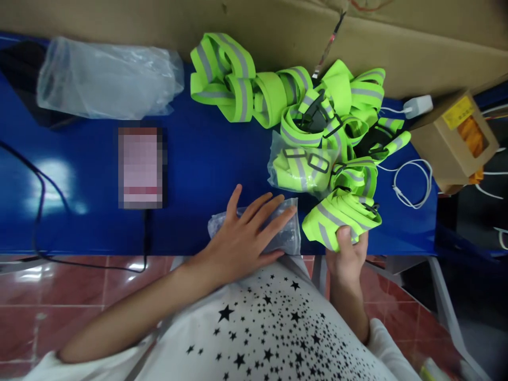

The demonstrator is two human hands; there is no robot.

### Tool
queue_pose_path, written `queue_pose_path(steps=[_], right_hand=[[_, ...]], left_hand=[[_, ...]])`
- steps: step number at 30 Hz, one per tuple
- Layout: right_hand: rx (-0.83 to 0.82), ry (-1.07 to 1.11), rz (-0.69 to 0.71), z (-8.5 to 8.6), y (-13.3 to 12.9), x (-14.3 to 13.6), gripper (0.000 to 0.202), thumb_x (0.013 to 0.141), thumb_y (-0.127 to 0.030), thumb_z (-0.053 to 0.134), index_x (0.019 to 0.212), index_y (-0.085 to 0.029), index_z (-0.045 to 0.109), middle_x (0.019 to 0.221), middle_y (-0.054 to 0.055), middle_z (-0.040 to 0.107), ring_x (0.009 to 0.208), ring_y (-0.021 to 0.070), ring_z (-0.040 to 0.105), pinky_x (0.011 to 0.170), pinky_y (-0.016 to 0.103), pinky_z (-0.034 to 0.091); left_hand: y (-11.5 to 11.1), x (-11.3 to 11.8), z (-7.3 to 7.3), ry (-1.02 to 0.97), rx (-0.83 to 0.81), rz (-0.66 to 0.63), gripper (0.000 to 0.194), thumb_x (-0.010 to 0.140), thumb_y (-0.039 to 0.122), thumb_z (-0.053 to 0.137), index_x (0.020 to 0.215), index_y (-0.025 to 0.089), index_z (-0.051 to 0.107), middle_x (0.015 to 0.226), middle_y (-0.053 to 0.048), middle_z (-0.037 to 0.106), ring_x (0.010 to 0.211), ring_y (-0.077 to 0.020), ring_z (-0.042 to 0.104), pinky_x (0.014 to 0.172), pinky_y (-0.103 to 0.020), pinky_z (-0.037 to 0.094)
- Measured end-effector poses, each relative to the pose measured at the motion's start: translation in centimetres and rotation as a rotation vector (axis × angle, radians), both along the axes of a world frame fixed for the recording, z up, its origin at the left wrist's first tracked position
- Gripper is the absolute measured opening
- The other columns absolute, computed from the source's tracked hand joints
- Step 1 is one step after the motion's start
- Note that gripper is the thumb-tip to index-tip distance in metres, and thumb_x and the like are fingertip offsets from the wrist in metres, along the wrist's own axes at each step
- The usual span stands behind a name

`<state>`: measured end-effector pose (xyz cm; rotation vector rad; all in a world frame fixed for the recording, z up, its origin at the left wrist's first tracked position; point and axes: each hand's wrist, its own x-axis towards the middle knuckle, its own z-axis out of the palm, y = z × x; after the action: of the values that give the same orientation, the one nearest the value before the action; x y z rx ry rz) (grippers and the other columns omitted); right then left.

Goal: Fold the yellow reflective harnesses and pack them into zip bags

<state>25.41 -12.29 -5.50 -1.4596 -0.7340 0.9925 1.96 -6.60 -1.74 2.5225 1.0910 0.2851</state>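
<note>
Right hand [350, 256] grips a folded, grey-striped neon-green webbing bundle [337, 211]; left hand [240, 235], splayed, lies over a clear plastic bag [289, 234].

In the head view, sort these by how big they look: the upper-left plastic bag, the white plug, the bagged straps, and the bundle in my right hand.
1. Plastic bag
2. Held bundle and bagged straps: too alike to rank
3. White plug
</note>
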Motion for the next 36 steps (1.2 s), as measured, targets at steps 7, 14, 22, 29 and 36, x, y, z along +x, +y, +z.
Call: queue_pose_path(steps=[7, 14, 22, 29, 36], right_hand=[[-0.205, -0.014, 0.759, 3.8, 2.4, 3.0, 0.051, 0.090, -0.029, 0.077, 0.140, -0.027, 0.064, 0.124, 0.005, 0.075, 0.108, 0.0220, 0.073, 0.095, 0.037, 0.062], [-0.395, -0.124, 1.222, 6.7, 6.8, 3.9, 0.038, 0.093, -0.039, 0.073, 0.127, -0.023, 0.069, 0.112, 0.003, 0.076, 0.096, 0.0201, 0.072, 0.080, 0.031, 0.062], [-0.303, -0.361, 1.537, 5.2, 9.3, 1.5, 0.037, 0.095, -0.047, 0.068, 0.121, -0.020, 0.069, 0.103, 0.002, 0.077, 0.082, 0.0170, 0.068, 0.069, 0.027, 0.054], [-0.241, -0.390, 1.501, 4.8, 10.1, 0.5, 0.017, 0.086, -0.034, 0.071, 0.095, -0.020, 0.070, 0.092, 0.002, 0.072, 0.077, 0.0160, 0.063, 0.064, 0.028, 0.048], [-0.255, -0.360, 1.096, 3.7, 9.2, -0.1, 0.036, 0.084, -0.036, 0.077, 0.108, -0.022, 0.054, 0.090, -0.003, 0.063, 0.075, 0.0126, 0.059, 0.064, 0.025, 0.047]], left_hand=[[0.8, -1.3, 0.6, -0.040, 0.105, -0.072, 0.073, 0.098, 0.037, 0.068, 0.160, 0.017, 0.035, 0.155, -0.018, 0.054, 0.142, -0.0329, 0.053, 0.131, -0.066, 0.010], [0.3, -1.6, -0.1, -0.028, 0.057, -0.137, 0.080, 0.095, 0.023, 0.069, 0.163, 0.019, 0.028, 0.155, -0.017, 0.055, 0.141, -0.0315, 0.054, 0.130, -0.064, 0.018], [-0.3, -1.0, -1.0, 0.002, -0.063, -0.205, 0.101, 0.092, 0.058, 0.072, 0.164, 0.013, 0.020, 0.155, -0.025, 0.050, 0.143, -0.0361, 0.050, 0.121, -0.060, 0.035], [-0.3, -0.7, -0.3, 0.035, -0.032, -0.203, 0.090, 0.098, 0.049, 0.068, 0.165, 0.014, 0.018, 0.152, -0.020, 0.056, 0.138, -0.0330, 0.055, 0.112, -0.049, 0.046], [1.2, -0.7, -0.2, 0.107, 0.149, -0.171, 0.074, 0.103, 0.027, 0.059, 0.167, 0.020, 0.022, 0.159, -0.019, 0.049, 0.142, -0.0354, 0.052, 0.117, -0.055, 0.043]])
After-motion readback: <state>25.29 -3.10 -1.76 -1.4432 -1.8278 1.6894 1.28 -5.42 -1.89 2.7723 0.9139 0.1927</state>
